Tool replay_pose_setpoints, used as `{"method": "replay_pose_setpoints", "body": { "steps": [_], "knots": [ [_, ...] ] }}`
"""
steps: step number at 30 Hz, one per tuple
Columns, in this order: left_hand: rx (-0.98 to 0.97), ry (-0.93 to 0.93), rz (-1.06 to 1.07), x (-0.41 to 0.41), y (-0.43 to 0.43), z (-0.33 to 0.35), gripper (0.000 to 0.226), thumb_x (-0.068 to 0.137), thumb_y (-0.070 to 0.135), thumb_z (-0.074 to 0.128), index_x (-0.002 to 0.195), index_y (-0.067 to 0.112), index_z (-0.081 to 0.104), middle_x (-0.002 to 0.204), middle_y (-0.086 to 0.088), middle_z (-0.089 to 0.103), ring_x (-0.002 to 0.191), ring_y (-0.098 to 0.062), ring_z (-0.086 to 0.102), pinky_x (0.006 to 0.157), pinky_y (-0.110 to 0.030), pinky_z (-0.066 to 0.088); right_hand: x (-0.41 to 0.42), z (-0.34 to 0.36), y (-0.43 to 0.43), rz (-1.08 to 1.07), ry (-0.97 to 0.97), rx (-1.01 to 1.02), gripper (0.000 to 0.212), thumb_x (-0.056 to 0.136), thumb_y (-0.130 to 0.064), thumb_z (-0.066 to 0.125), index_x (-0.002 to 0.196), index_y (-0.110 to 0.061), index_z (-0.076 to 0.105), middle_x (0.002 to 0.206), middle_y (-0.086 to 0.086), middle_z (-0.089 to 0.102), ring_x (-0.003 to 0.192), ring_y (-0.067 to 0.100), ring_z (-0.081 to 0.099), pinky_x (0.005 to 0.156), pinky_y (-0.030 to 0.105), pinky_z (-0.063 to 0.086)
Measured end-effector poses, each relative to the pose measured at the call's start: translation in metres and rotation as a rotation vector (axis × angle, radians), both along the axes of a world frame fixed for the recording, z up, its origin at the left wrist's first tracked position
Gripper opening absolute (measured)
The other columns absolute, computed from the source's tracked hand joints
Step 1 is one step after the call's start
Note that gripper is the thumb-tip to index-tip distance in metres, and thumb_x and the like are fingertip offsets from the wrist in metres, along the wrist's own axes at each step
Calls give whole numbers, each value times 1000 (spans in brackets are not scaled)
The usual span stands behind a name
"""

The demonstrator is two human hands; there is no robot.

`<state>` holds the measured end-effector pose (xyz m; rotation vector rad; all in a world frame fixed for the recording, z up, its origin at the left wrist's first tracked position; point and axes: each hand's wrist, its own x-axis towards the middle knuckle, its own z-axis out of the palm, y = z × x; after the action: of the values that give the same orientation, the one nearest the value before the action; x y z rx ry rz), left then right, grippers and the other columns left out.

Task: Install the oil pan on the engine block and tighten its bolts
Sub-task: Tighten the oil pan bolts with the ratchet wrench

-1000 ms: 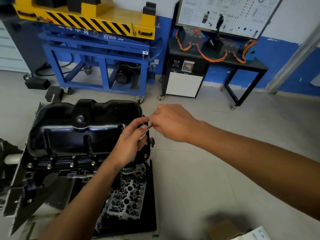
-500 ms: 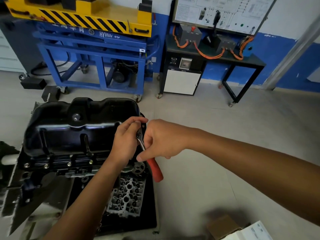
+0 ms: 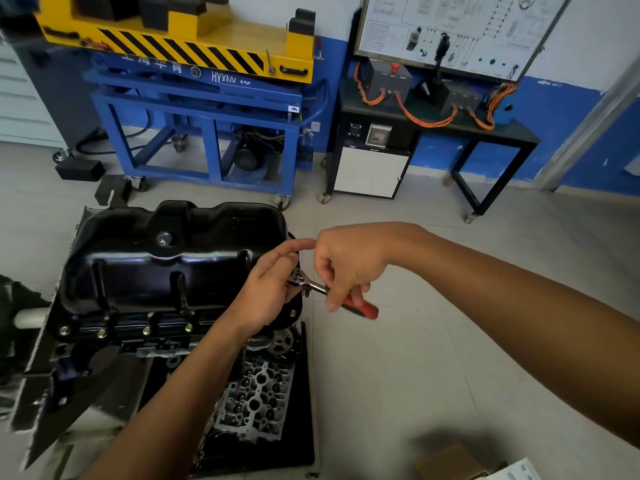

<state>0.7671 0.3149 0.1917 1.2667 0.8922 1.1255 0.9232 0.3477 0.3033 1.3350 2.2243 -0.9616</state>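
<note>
Glossy black oil pan [image 3: 166, 268]; shiny metal ratchet [image 3: 313, 286] with smooth red handle.

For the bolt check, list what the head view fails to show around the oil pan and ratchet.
Head view:
Bolt under the ratchet head: covered by the left hand.
Oil pan, far flange: behind the pan itself.
Engine block, left end: dark and blurred near the frame edge.

Grey tiled floor [image 3: 450, 358], blue-and-white wall [image 3: 568, 109], blue wheeled stand [image 3: 207, 98], black table [image 3: 516, 133] under wiring board [image 3: 460, 22].
</note>
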Motion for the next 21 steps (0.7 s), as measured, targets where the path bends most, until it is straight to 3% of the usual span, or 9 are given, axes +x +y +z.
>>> {"method": "replay_pose_setpoints", "body": {
  "steps": [3, 5, 8, 10, 12, 14, 17, 19, 21],
  "knots": [
    [-41, 9, -42, 2, 1, 1, 40, 92, 28, 39, 107, 44, 73, 65, -6, 46, 55, -7, 42, 50, -16, 39, 0, 1, 5, 30, -61, 200, 32, 78, -14, 84, 64, -16, 56, 54, 1, 67, 51, 15, 69, 50, 26, 54],
    [-42, -2, -98, 2, 3, 0, 43, 91, 28, 38, 122, 35, 67, 55, 6, 46, 49, -4, 39, 48, -15, 36, -3, -1, 5, 96, -102, 469, 34, 79, -12, 82, 62, -20, 54, 57, -1, 61, 52, 13, 62, 53, 30, 54],
    [-49, -28, -130, 2, 5, -3, 52, 92, 27, 38, 142, 24, 52, 52, 10, 38, 46, -4, 34, 49, -15, 36, -8, -13, -2, 185, -77, 820, 31, 85, -1, 68, 67, -20, 51, 65, -2, 48, 62, 20, 56, 50, 31, 40],
    [-53, -75, -126, -2, 4, -5, 55, 93, 27, 41, 147, 21, 46, 52, 10, 37, 46, -3, 34, 49, -14, 36, -6, -23, -9, 228, -38, 925, 21, 86, 4, 59, 86, -16, 62, 67, -2, 46, 64, 26, 55, 47, 31, 30],
    [-35, -103, -111, -6, 3, -7, 54, 94, 29, 45, 147, 19, 46, 53, 10, 36, 46, -4, 32, 47, -16, 33, -3, -31, -14, 286, -28, 954, 15, 90, -1, 57, 98, -14, 62, 80, 2, 56, 73, 27, 57, 54, 34, 37],
    [-6, -112, -52, -9, 2, -10, 48, 94, 31, 47, 141, 20, 52, 53, 9, 35, 46, -7, 30, 46, -19, 27, 0, -32, -20, 269, 15, 931, 4, 94, -13, 57, 94, -15, 60, 90, 2, 62, 79, 25, 57, 61, 37, 46],
    [27, -96, 75, -10, -1, -9, 33, 97, 32, 48, 125, 23, 63, 52, 6, 38, 47, -8, 32, 48, -24, 26, -2, -26, -28, 192, 70, 893, 21, 94, -29, 59, 76, -18, 55, 74, 1, 60, 67, 23, 56, 55, 32, 42],
    [31, -96, 114, -7, -4, -7, 27, 101, 29, 47, 117, 21, 68, 61, -16, 47, 57, -20, 43, 57, -31, 36, -5, -21, -34, 162, 99, 795, 35, 90, -34, 64, 61, -21, 50, 58, -2, 53, 57, 16, 53, 51, 29, 40],
    [42, -84, 122, -4, -6, -4, 29, 101, 28, 45, 112, 16, 70, 84, -37, 53, 79, -30, 51, 71, -42, 44, -13, -19, -43, 156, 146, 632, 44, 87, -35, 68, 51, -20, 49, 46, -6, 49, 49, 9, 52, 50, 28, 43]
  ]
}}
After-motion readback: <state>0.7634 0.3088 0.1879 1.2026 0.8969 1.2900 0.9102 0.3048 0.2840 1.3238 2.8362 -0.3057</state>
